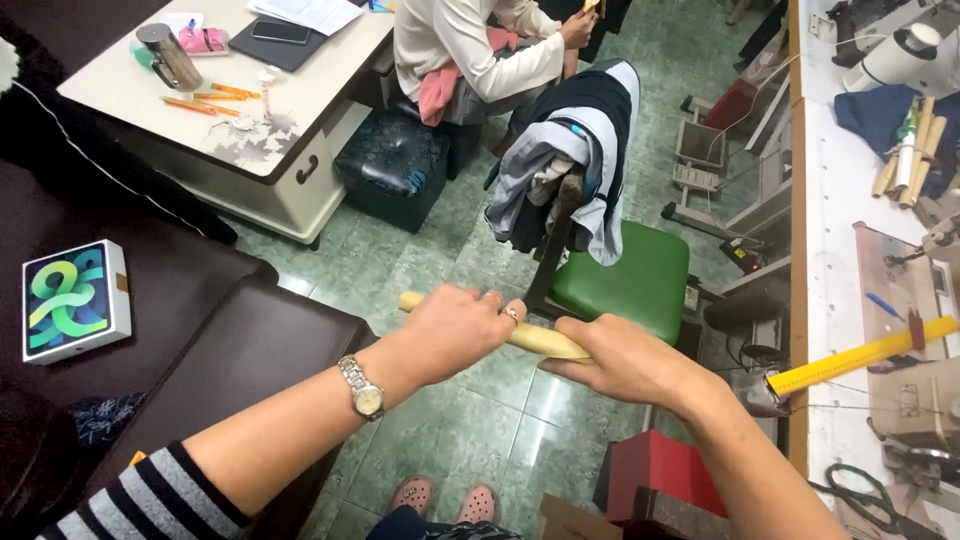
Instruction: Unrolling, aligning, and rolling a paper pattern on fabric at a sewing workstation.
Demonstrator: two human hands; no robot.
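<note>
A tan rolled sheet of paper [535,340] lies level in front of me, above the floor, held by both hands. My left hand [455,330], with a ring and a wristwatch, is closed around its left part. My right hand [615,360] grips the right end, which it hides. The roll's left tip pokes out past my left hand.
A green-seated chair [625,280] draped with clothes stands just beyond my hands. A dark sofa [230,350] with a boxed tablet [75,298] lies left. Another person sits at a white table [290,110]. A workbench [840,300] with a yellow ruler [865,353] runs along the right.
</note>
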